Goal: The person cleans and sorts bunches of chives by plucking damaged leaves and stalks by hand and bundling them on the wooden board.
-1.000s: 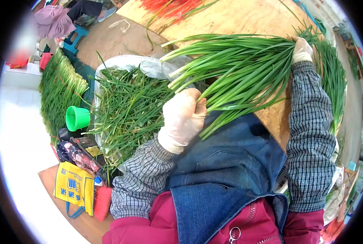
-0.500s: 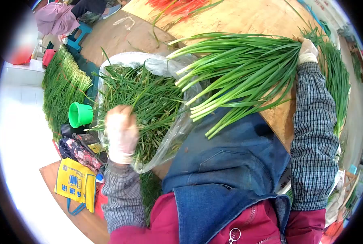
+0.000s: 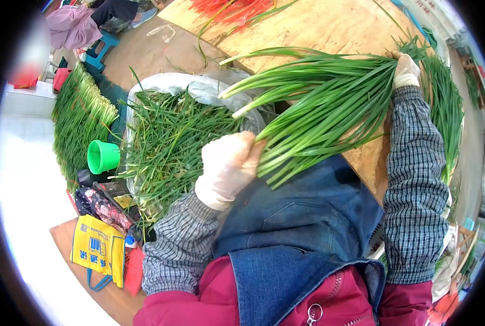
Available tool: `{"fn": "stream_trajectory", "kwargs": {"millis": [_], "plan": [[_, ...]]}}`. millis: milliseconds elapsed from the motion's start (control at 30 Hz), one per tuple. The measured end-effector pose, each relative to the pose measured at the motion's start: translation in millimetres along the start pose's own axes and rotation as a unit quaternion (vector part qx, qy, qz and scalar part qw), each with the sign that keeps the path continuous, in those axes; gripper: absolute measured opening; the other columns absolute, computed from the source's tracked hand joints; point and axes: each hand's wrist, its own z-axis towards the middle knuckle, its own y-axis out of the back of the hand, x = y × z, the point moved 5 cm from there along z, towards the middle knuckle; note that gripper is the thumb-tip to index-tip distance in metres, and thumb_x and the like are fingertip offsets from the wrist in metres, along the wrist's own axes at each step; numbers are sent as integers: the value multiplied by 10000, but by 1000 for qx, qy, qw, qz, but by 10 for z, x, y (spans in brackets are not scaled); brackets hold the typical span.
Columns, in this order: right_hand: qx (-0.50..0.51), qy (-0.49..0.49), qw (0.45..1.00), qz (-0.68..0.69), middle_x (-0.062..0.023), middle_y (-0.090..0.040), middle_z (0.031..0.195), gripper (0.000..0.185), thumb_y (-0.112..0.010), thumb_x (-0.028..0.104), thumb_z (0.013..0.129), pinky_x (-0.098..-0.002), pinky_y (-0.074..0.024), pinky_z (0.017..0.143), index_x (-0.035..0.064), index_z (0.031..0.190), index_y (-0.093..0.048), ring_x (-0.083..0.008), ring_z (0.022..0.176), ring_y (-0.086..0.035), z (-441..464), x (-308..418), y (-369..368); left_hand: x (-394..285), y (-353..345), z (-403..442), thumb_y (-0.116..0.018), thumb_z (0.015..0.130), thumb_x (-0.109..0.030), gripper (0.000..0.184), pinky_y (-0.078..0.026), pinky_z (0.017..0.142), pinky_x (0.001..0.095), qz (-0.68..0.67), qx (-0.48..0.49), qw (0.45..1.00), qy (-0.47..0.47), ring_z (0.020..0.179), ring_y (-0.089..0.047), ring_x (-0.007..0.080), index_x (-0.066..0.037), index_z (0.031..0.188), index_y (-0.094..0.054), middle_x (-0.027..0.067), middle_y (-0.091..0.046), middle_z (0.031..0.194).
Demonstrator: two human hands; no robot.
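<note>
A fanned bunch of long green stalks (image 3: pixel 329 103) stretches across the view above the denim-covered lap. My right hand (image 3: pixel 406 69), in a pale glove, is closed around its gathered leafy end at the right. The pale cut ends spread to the left. My left hand (image 3: pixel 230 165), also gloved, is closed at the lower left of the fan, its thumb and fingers pinching the pale ends of some stalks. Left of that hand lies a heap of loose green leaves (image 3: pixel 172 141) in a clear plastic bag (image 3: pixel 201 87).
A wooden board (image 3: pixel 307 30) bears red strips (image 3: pixel 231 8). More greens (image 3: pixel 443 103) lie beyond my right hand. At the left are stacked bundles (image 3: pixel 82 122), a green cup (image 3: pixel 103 157) and a yellow bag (image 3: pixel 98 244). Another person's legs (image 3: pixel 112 13) show at the top left.
My left hand has moved from over the leaf heap back right to the fan and closed on stalk ends. My right hand keeps its hold on the bunch.
</note>
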Motion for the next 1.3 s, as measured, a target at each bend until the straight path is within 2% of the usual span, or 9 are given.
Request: {"fn": "stream_trajectory", "kwargs": {"millis": [133,200,267,367,567,767,867,1200,1300], "plan": [[-17,-70,993,91,-106,-654,836,231,-637,187,745,-276,-466,671,-28,829,-656,-168,747,-602,-219,115,-49,269,109,-189,-624,718,-49,61,-431,468,353,24,-55,998,-22,519,-555,271,-59,738,-567,108,-553,603],[-6,55,998,-14,-103,-646,810,213,-644,130,727,-282,-469,655,-58,827,-641,-162,727,-596,141,-70,15,384,274,-201,-632,718,1,79,-464,547,332,50,-131,990,9,598,-587,287,-34,782,-602,146,-587,675],[-7,49,999,7,-122,-643,809,195,-621,77,728,-292,-481,627,-74,851,-607,-182,693,-600,48,-24,12,293,388,-83,-616,723,34,184,-473,639,318,119,-118,986,8,722,-582,278,-40,890,-599,133,-597,813],[-53,-104,968,223,-155,-642,825,164,-578,36,744,-311,-502,589,-71,868,-573,-228,648,-613,-594,373,-106,79,227,222,-635,729,-41,189,-469,632,356,109,-104,988,-42,716,-571,290,-59,913,-598,133,-581,809],[-69,-91,982,150,-145,-629,871,257,-653,96,712,-323,-467,630,-97,875,-606,-211,692,-582,-620,418,-24,101,-35,452,-628,719,-61,102,-444,535,358,-64,-113,989,-69,610,-557,288,-51,814,-591,113,-534,664],[-31,-9,999,-2,-127,-640,816,199,-611,57,730,-300,-488,585,-73,881,-596,-210,651,-605,-527,424,-10,106,-12,404,-617,752,-28,92,-460,649,321,-141,-86,985,51,703,-586,274,15,833,-616,146,-602,753],[-39,-60,994,81,-129,-644,808,179,-601,55,737,-303,-489,581,-67,869,-594,-214,643,-606,-596,443,-41,-33,43,454,-619,728,-42,61,-441,633,364,66,-83,993,-48,702,-542,300,-20,782,-602,131,-559,720],[-23,-96,978,183,-136,-639,782,160,-573,41,750,-303,-484,559,-53,879,-559,-222,622,-600,-654,451,-85,576,389,-87,-614,751,-58,46,-448,511,340,118,-172,978,-1,557,-554,247,-40,752,-573,100,-566,655],[-18,-56,992,108,-135,-635,775,150,-570,51,757,-299,-480,555,-45,872,-559,-220,626,-599,-267,199,-29,1273,806,-717,-561,760,-81,71,-461,571,349,402,27,899,172,622,-552,253,-54,697,-578,96,-561,655]]}}
